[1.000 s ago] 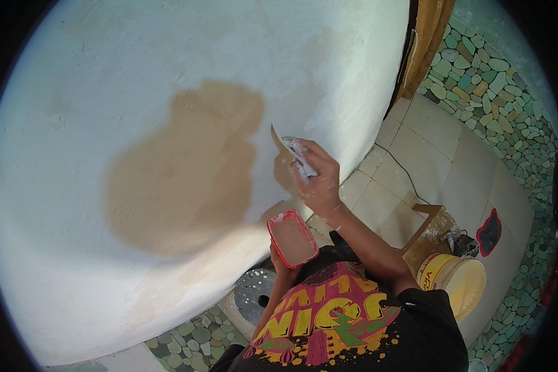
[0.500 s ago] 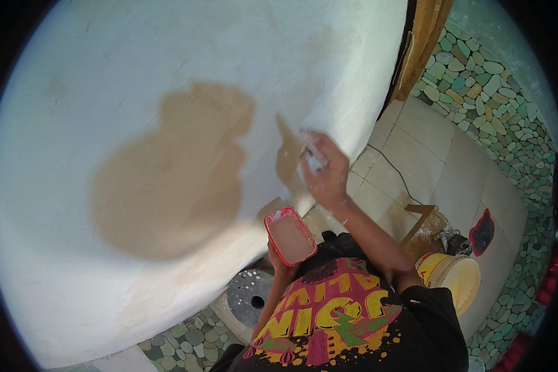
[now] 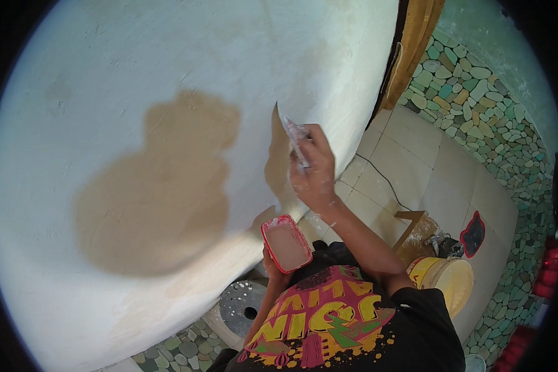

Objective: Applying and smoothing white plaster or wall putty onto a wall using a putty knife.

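My right hand [image 3: 316, 173] is closed round a putty knife [image 3: 295, 137] with a whitish, smeared handle. Its thin blade points up and left, and the tip meets its own shadow on the white wall [image 3: 229, 49], so it appears to touch the surface. Pale smears mark this hand and forearm. Lower down, close to my body, my left hand [image 3: 273, 268] grips a red rectangular tub [image 3: 284, 218] from the left side. Greyish-beige paste fills the tub, and white residue coats its rim. Most of the left fingers are hidden beneath the tub.
A large shadow [image 3: 161, 186] falls across the wall. On the tiled floor at right are a wooden piece [image 3: 412, 232], a yellow bucket [image 3: 456, 282], a dark red-edged object [image 3: 473, 234] and a cable [image 3: 384, 177]. A grey round object with a hole [image 3: 239, 304] lies below the wall.
The putty knife's tip has come up to meet its shadow on the wall, where a gap showed before. My view has shifted slightly; the left hand still holds the tub.
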